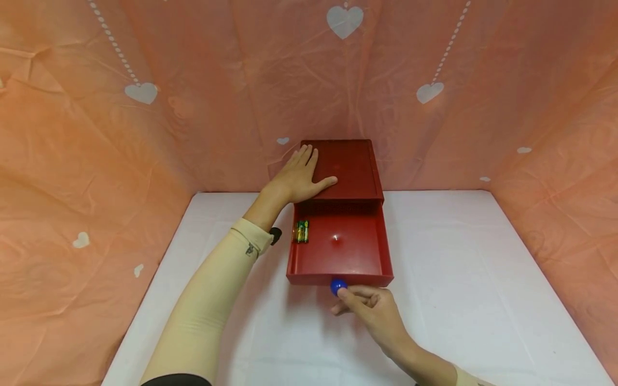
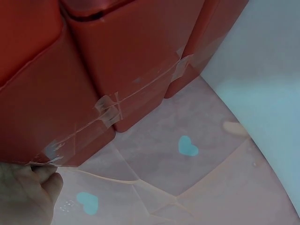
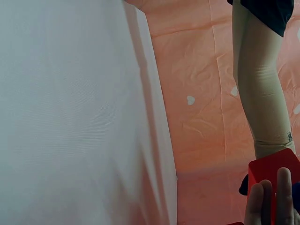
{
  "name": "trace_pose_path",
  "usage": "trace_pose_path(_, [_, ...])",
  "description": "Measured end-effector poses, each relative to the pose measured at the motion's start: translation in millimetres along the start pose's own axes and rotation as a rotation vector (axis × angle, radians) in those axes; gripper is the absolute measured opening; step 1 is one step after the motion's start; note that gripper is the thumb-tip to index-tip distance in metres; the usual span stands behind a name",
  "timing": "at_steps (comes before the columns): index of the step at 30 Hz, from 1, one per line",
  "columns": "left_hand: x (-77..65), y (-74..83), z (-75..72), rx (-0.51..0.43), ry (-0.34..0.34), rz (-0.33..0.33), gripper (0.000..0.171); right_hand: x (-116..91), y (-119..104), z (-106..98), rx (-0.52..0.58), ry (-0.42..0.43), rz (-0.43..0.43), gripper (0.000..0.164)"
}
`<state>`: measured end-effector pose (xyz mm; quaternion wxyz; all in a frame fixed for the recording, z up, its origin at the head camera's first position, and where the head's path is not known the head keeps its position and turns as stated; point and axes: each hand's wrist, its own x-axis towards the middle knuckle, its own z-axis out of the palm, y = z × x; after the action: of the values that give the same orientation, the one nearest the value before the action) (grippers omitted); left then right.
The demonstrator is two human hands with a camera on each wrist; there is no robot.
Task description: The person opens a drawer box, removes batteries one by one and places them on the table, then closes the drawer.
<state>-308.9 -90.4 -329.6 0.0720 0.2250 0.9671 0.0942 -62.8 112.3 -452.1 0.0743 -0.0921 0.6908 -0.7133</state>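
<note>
A red drawer cabinet (image 1: pixel 348 166) stands at the back of the table, its top drawer (image 1: pixel 347 260) pulled out toward me. Several green-and-gold batteries (image 1: pixel 301 231) lie side by side against the drawer's left wall. On the cabinet's top, my left hand (image 1: pixel 295 179) rests flat, fingers straight and thumb spread. A round blue knob (image 1: pixel 338 287) sits at the middle of the drawer front; my right hand (image 1: pixel 379 316) pinches it between thumb and fingers. The right wrist view shows that hand's fingers (image 3: pixel 283 197) before the red drawer front (image 3: pixel 269 164).
White cloth covers the table (image 1: pixel 449 268). Orange-pink sheets with pale hearts (image 1: pixel 344 21) hang behind and on both sides. Clear tape (image 2: pixel 110 110) joins the stacked red units in the left wrist view. A dark band (image 1: pixel 276 236) is on the left wrist.
</note>
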Motion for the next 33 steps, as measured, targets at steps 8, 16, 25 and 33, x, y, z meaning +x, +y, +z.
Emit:
trace_pose_path(8, [-1.8, 1.4, -0.4, 0.003, 0.004, 0.001, 0.101, -2, 3, 1, 0.013, -0.006, -0.009, 0.024])
trace_pose_path(16, [-2.3, 0.9, 0.5, -0.005, 0.001, -0.006, 0.101, -1, 9, -2, -0.005, -0.029, -0.017, 0.022])
trace_pose_path(25, [-0.3, 0.0, 1.7, -0.002, 0.012, -0.002, 0.101, 0, 11, -5, -0.046, -0.047, -0.057, 0.019])
trace_pose_path(33, [1.4, -1.3, 1.8, 0.009, 0.014, 0.002, 0.101, -3, 8, -6, -0.101, -0.098, -0.109, 0.012])
